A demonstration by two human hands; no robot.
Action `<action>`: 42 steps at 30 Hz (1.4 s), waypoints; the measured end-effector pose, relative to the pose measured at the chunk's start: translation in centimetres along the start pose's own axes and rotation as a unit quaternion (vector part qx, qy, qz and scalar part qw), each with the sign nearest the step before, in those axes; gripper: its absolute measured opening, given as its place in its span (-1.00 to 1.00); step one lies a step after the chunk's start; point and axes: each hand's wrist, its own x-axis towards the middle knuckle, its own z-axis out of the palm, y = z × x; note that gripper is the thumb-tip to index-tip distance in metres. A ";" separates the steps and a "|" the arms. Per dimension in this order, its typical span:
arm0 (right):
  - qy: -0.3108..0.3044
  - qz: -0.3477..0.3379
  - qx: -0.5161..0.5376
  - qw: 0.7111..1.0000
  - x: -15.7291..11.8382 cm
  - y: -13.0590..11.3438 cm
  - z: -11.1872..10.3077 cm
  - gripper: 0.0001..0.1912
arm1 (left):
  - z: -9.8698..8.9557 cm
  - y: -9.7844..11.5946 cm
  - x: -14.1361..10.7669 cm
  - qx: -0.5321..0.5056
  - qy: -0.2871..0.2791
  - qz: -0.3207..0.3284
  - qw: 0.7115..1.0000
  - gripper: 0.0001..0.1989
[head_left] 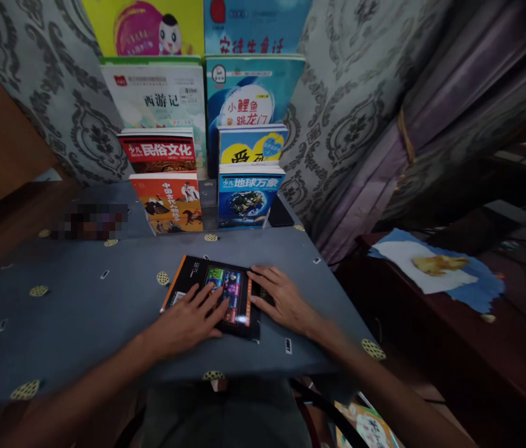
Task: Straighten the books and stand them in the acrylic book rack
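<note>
Closed black book, orange-edged and colourfully panelled, flat and askew on the grey-blue tablecloth.

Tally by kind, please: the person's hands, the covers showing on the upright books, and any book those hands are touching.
Hands: 2
Upright covers: 8
Flat book: 1
Total: 11
</note>
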 end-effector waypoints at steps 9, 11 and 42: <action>-0.062 0.007 0.080 0.995 -2.3 0.2 -1.5 -0.38 | -1.7 -1.3 -0.1 -0.026 0.139 0.020 0.990 -0.74; -0.049 0.024 0.116 0.992 -2.1 0.4 -1.7 -0.42 | -2.4 -1.6 0.5 -0.074 0.149 -0.015 0.986 -0.76; -0.096 0.272 0.420 0.861 2.0 -0.6 -0.2 -0.53 | 0.4 -5.6 2.9 -0.454 0.029 -0.414 0.788 -0.53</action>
